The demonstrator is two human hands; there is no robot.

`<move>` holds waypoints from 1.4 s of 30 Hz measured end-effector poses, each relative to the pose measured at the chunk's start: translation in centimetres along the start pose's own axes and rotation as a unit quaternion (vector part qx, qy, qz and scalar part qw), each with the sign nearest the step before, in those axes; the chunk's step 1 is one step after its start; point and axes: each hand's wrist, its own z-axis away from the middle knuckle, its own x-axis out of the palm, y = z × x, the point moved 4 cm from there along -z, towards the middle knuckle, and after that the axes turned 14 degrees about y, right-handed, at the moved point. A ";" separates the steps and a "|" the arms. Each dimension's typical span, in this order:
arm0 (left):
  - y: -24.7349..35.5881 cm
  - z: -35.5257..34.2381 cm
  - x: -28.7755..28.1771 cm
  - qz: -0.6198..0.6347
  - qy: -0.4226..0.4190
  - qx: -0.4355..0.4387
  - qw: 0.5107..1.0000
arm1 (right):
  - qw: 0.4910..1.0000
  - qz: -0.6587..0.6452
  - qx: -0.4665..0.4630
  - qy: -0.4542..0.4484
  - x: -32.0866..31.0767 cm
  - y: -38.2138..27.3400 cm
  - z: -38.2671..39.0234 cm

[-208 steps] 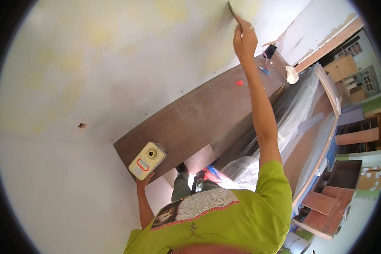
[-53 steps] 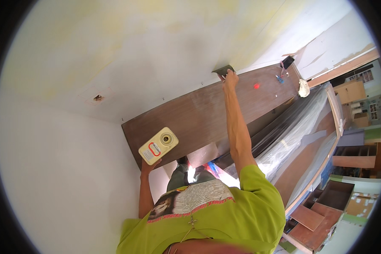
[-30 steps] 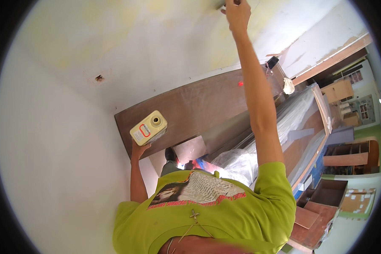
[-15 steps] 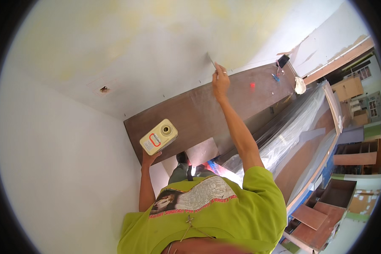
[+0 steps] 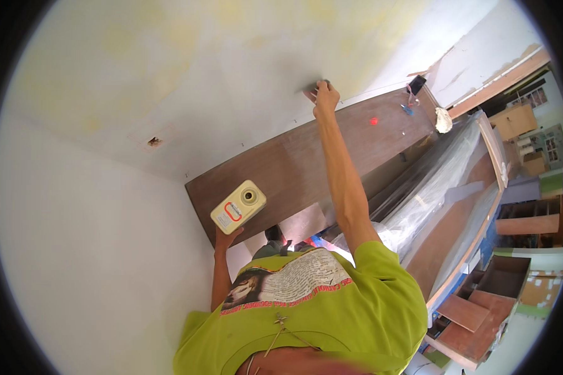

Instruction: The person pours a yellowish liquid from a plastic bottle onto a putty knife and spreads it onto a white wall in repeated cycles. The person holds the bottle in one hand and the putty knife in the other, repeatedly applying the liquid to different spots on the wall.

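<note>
My left hand [image 5: 229, 238] grips the lower end of a cream-yellow rectangular can [image 5: 238, 208]. Its round dark opening faces up, and a red loop marks its label. My right arm reaches far forward, and my right hand [image 5: 325, 102] is closed at the pale wall [image 5: 250, 75], just above the edge of a brown board. A slim hand tool sits in its fingers; mostly hidden now, its exact kind does not show. A greyish smear with yellowish patches around it marks the wall by the fingertips.
The long brown board [image 5: 275, 165] runs along the wall below my hands. On it lie a red cap [image 5: 374, 121] and a dark device with a cable [image 5: 417, 84]. Clear plastic sheeting [image 5: 428, 187] drapes to the right. A small hole [image 5: 154, 142] breaks the wall at left.
My right hand has turned and moved slightly up along the wall, so the tool's thin end no longer sticks out clearly. The can in my left hand has shifted slightly right and down.
</note>
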 end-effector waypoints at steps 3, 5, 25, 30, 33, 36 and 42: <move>-0.3 0.0 0.1 -0.006 -0.010 -0.039 0.999 | 0.996 -0.069 -0.037 -0.045 -0.7 -3.4 1.2; -0.3 -0.1 0.2 0.004 -0.017 -0.033 0.999 | 0.993 0.068 -0.085 0.052 -4.0 -3.8 0.2; -2.4 -0.4 -1.0 -0.117 -0.045 -0.005 0.992 | 0.795 0.398 -0.429 0.160 1.2 -15.3 -20.9; -2.6 -2.7 -0.3 -0.114 -0.047 -0.057 0.991 | 0.888 0.201 -0.376 0.172 -5.3 -11.7 -8.2; -3.1 -3.8 0.1 -0.156 -0.060 -0.069 0.983 | 0.910 0.133 -0.355 0.169 -13.1 -7.6 0.8; -2.9 -4.1 0.2 -0.169 -0.054 -0.068 0.982 | 0.953 0.228 -0.062 0.190 -22.0 -1.7 6.5; -2.1 -3.5 0.1 -0.194 -0.038 -0.068 0.978 | 0.961 0.131 0.103 0.223 -33.4 4.0 14.9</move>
